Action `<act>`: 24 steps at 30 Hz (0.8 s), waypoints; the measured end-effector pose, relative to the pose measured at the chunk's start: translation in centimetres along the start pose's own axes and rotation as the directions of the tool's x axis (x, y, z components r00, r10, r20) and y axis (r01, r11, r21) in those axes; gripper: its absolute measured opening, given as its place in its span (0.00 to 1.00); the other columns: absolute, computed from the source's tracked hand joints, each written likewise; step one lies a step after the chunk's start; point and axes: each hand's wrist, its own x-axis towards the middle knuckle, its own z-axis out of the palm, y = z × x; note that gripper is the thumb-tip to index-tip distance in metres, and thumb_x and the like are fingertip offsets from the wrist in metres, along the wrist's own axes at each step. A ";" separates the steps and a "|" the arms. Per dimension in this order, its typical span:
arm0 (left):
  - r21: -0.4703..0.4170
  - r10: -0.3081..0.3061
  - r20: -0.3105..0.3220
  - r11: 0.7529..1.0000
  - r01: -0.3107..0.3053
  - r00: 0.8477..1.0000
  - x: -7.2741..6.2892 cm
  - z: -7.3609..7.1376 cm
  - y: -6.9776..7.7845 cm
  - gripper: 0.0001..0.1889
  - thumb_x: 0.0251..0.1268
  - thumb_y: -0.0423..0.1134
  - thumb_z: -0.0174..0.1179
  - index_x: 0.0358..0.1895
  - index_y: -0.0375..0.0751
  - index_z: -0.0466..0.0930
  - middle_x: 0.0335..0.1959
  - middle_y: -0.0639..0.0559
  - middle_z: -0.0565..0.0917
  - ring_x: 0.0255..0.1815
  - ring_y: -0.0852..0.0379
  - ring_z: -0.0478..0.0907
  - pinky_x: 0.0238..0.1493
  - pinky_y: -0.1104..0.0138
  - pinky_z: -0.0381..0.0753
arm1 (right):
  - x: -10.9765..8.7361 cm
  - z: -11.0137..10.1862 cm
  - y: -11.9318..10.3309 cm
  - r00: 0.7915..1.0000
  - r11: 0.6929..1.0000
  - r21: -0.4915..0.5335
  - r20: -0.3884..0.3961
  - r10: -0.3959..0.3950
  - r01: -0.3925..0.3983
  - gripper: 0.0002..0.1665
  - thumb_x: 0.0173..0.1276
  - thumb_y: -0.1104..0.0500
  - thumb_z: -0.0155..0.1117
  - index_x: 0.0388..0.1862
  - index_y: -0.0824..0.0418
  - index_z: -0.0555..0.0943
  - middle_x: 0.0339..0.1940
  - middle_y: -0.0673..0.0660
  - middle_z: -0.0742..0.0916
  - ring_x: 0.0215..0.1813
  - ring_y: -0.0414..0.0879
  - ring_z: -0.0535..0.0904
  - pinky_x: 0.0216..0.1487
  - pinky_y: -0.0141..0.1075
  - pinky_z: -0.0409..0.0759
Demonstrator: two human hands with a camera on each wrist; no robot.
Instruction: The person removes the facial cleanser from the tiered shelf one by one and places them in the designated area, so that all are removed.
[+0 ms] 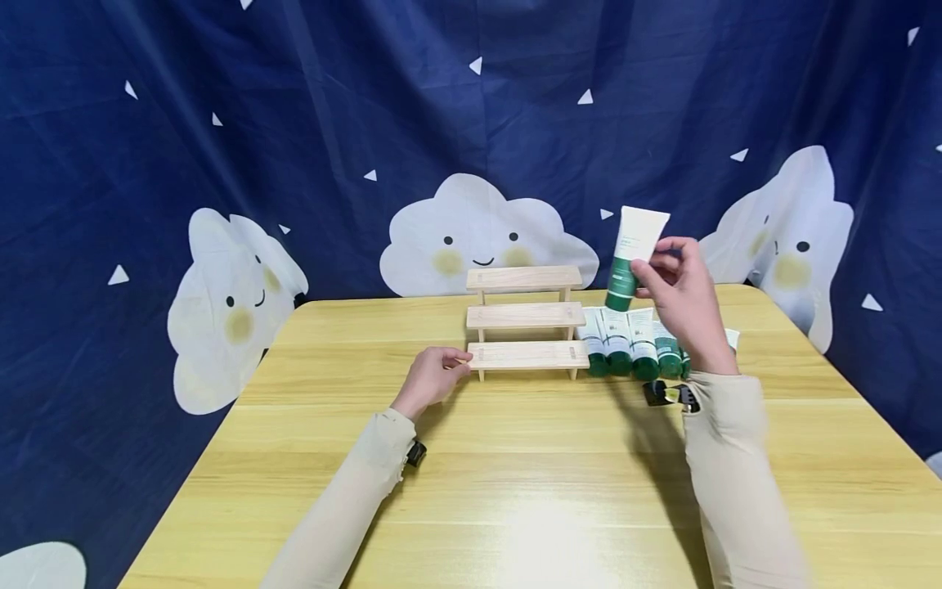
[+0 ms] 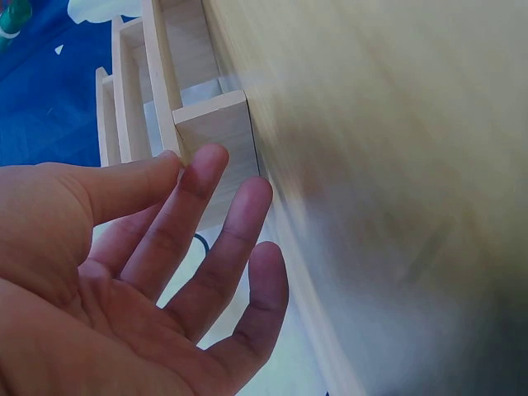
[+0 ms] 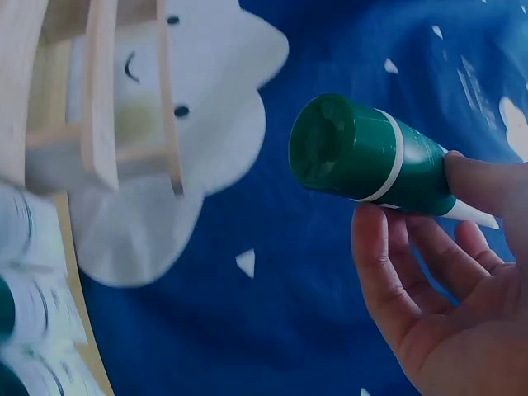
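A three-tier wooden display stand (image 1: 524, 315) stands toward the back of the table. My left hand (image 1: 430, 378) is at the left end of its lowest step, thumb and index finger pinching the board's corner (image 2: 210, 107), the other fingers loosely bent. Raised above the table to the right of the stand, my right hand (image 1: 686, 290) holds a white and green squeeze tube (image 1: 634, 255) between thumb and fingers. The tube is near upright, its green cap (image 3: 326, 144) down and white flat end up. Below it a row of similar tubes (image 1: 616, 339) lies beside the stand, partly hidden behind the right forearm.
The wood-grain table (image 1: 441, 507) reaches back to a dark blue curtain (image 1: 331, 98) with white clouds and triangles. Each wrist wears a black strapped device, one showing at the right cuff (image 1: 670, 395) near the tubes.
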 end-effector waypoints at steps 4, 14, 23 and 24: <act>-0.004 -0.003 0.000 1.000 0.003 1.000 -0.1 0.0 0.0 0.10 0.68 0.36 0.67 0.49 0.46 0.90 0.39 0.52 0.90 0.43 0.54 0.84 0.44 0.61 0.80 | 0.1 -2.4 0.4 0.999 0.995 0.100 -0.039 0.028 -0.024 0.19 0.74 0.64 0.64 0.55 0.52 0.66 0.39 0.43 0.86 0.40 0.37 0.81 0.36 0.26 0.84; -0.009 -0.017 0.001 1.000 0.017 1.000 -0.1 -0.1 0.1 0.10 0.67 0.37 0.68 0.50 0.47 0.90 0.40 0.52 0.90 0.44 0.54 0.83 0.46 0.60 0.79 | -0.4 -8.5 1.4 0.961 0.955 0.271 -0.209 0.180 -0.120 0.22 0.74 0.65 0.63 0.58 0.50 0.66 0.36 0.43 0.86 0.37 0.34 0.82 0.32 0.24 0.83; -0.002 -0.011 0.001 1.000 0.011 1.000 -0.1 -0.1 0.1 0.10 0.67 0.37 0.68 0.50 0.47 0.90 0.39 0.52 0.90 0.44 0.54 0.84 0.47 0.60 0.79 | -1.4 -12.2 4.2 0.904 0.922 0.279 -0.259 0.342 -0.269 0.19 0.74 0.61 0.64 0.55 0.45 0.68 0.32 0.40 0.87 0.34 0.32 0.83 0.29 0.25 0.82; -0.002 -0.009 0.001 1.000 0.009 1.000 -0.1 -0.1 0.1 0.10 0.67 0.37 0.68 0.50 0.47 0.90 0.39 0.52 0.90 0.44 0.54 0.84 0.47 0.60 0.79 | -1.5 -12.6 4.5 0.899 0.916 0.290 -0.257 0.355 -0.279 0.19 0.74 0.61 0.64 0.54 0.45 0.68 0.32 0.40 0.87 0.34 0.32 0.83 0.29 0.25 0.82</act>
